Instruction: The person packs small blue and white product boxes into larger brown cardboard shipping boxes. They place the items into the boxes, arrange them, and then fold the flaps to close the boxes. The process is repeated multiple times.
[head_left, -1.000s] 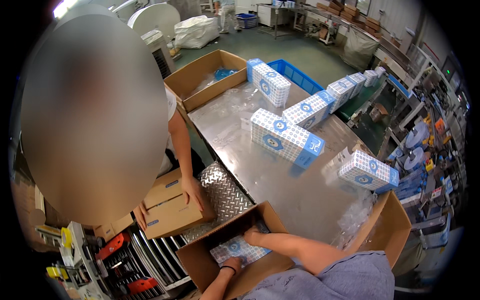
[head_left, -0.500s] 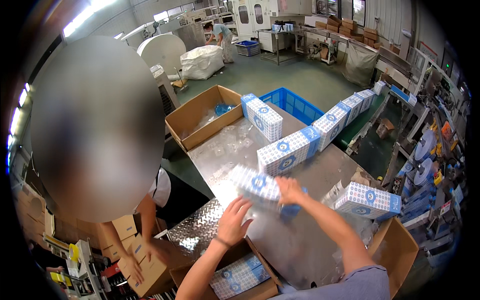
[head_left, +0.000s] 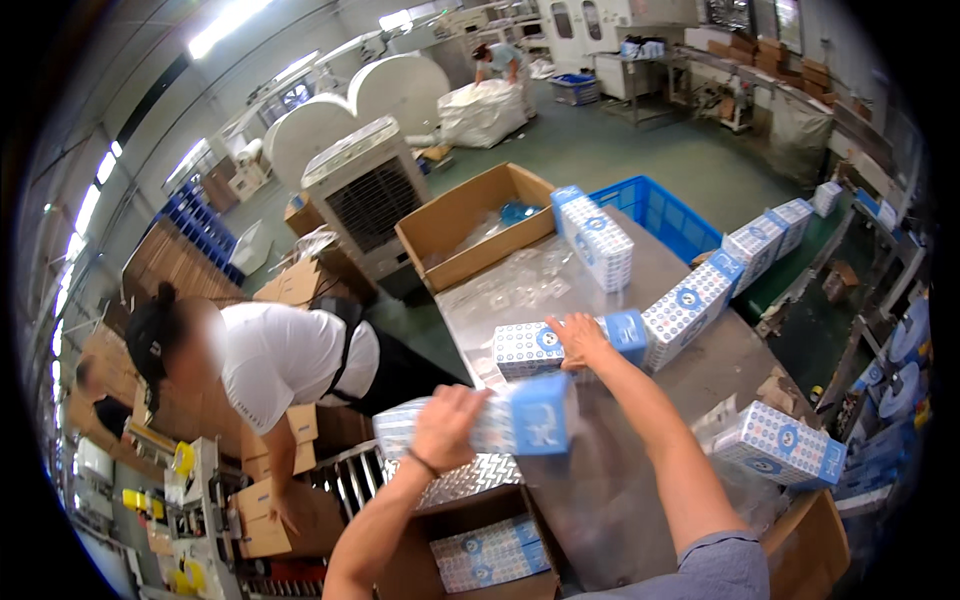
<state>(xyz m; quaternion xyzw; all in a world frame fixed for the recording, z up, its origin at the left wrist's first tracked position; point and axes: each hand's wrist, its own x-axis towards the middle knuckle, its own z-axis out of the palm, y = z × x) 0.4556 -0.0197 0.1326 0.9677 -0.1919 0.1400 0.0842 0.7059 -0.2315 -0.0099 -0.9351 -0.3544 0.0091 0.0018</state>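
My left hand (head_left: 450, 428) is clamped over the top of a long blue-and-white printed pack (head_left: 540, 415), blurred by motion. This pack hangs above the near-left edge of the metal table, close to the open carton (head_left: 538, 505), where similar packs (head_left: 488, 553) lie. Farther ahead, my right hand (head_left: 580, 342) grips a second pack (head_left: 520, 350) from above, fingers over its top. That one lies lengthwise on the table (head_left: 620, 480), its blue end beside a slanting row of packs (head_left: 690, 305).
Another pack (head_left: 600, 245) stands at the table's far edge beside a carton (head_left: 425, 258) holding clear film. A blue crate (head_left: 665, 215) sits behind. One more pack (head_left: 785, 445) rests at right. To my left, a co-worker in a white shirt (head_left: 285, 355) bends over cartons near a roller conveyor.
The pack my right hand held is now in my left hand, nearer the open carton. My right hand has reached forward onto another pack, which has turned. The view has swung left.
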